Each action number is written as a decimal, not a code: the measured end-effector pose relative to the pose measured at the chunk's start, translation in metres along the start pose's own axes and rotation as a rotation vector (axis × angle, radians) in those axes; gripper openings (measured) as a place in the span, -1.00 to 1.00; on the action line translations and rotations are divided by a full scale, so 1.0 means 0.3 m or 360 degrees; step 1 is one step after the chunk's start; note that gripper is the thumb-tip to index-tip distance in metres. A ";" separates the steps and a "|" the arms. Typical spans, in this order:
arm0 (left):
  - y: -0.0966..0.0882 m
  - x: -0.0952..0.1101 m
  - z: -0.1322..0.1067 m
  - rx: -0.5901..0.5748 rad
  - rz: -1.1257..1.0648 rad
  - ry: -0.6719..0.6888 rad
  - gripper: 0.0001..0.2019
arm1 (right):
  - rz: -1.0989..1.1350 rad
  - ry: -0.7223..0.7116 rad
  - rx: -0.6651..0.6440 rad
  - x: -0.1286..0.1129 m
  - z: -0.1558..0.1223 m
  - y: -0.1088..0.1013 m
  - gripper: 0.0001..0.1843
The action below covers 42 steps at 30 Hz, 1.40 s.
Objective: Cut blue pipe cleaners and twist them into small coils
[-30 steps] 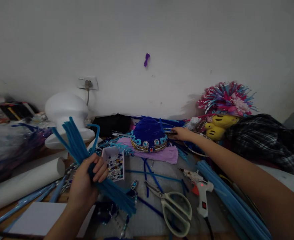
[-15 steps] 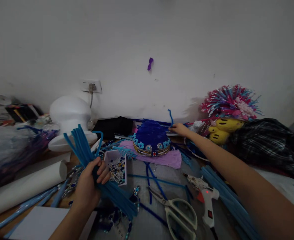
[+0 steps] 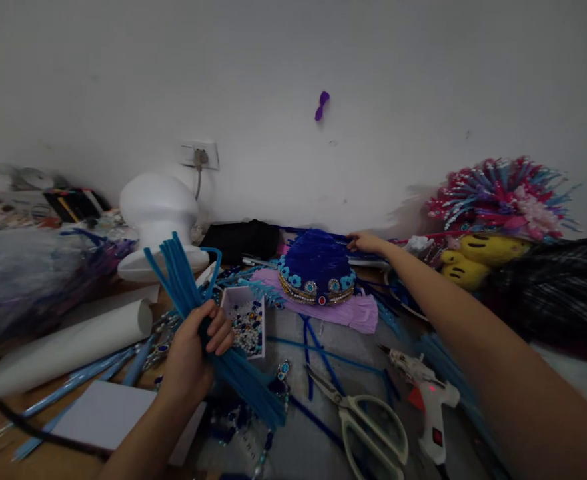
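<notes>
My left hand (image 3: 193, 353) is closed round a thick bundle of light blue pipe cleaners (image 3: 183, 287), which stick up to the left and down to the right. My right hand (image 3: 366, 241) reaches far across the table to the wall, just behind a dark blue decorated cap (image 3: 316, 267) that lies on a purple cloth (image 3: 353, 310). Its fingers are pinched on dark blue strands lying there; what exactly they grip is too small to name. A small white box of beads (image 3: 246, 323) sits right beside my left hand.
Scissors (image 3: 368, 420) and a white glue gun (image 3: 430, 400) lie at the front. A white foam head (image 3: 158, 213) and a white roll (image 3: 73, 347) stand to the left. A pink and blue spiky headpiece (image 3: 500, 193) and yellow toy (image 3: 483, 257) are at the right.
My right hand lifted a dark blue strand behind the cap, then went down again toward the wall. The view has shifted so that everything sits further right. My left hand keeps its hold on the bundle.
</notes>
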<state>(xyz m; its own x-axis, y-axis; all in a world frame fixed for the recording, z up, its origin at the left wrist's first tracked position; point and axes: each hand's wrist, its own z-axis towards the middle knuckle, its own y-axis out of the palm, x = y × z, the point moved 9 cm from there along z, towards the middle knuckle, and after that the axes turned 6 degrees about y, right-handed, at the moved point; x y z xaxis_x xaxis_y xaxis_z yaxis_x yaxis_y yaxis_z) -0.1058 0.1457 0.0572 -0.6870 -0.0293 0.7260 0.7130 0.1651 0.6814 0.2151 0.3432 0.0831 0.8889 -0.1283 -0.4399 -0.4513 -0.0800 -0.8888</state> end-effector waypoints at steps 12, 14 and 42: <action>0.107 -0.025 -0.066 -0.0312 -0.0228 -0.0129 -0.80 | 0.0405 -0.0326 0.0192 -0.073 -0.532 -0.053 -0.74; 0.162 -0.025 -0.097 -0.0387 -0.0340 -0.0142 -0.79 | 0.0689 -0.0293 -0.0131 -0.117 -0.668 0.060 -0.65; 0.267 -0.223 -0.182 -0.0757 -0.0358 -0.0700 -0.79 | -0.0534 -0.1254 -0.0334 -0.195 -1.304 0.520 -0.75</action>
<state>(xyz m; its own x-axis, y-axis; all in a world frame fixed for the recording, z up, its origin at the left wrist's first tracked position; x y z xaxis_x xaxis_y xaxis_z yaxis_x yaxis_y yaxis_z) 0.0049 0.1070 0.0684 -0.7468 0.4073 0.5258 0.4613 -0.2522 0.8506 0.0619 -0.0484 0.0205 0.7380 0.6475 -0.1899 -0.0932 -0.1808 -0.9791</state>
